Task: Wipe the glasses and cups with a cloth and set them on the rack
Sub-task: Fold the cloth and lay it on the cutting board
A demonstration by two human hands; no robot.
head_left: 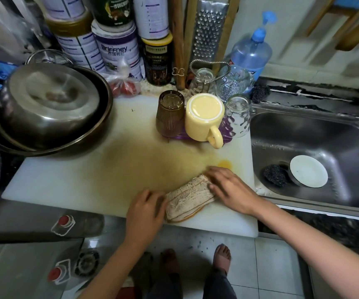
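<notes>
A folded beige cloth [188, 197] lies near the front edge of the white cutting board [66, 182]. My left hand [146, 209] touches its left end and my right hand [228, 186] rests flat on its right end. On a purple rack [179, 137] at the back of the board stand, upside down, a brown ribbed glass [170, 114], a yellow mug [204, 118] and a clear dimpled glass [238, 114]. Two more clear glasses [232, 82] hang upturned behind them on the rack's wire.
Stacked steel bowls [51, 106] fill the left. Tins [116, 48], a grater [210, 29] and a blue-capped bottle [252, 50] line the back wall. The steel sink [325, 143] on the right holds a white saucer [308, 171] and a scouring pad [275, 175].
</notes>
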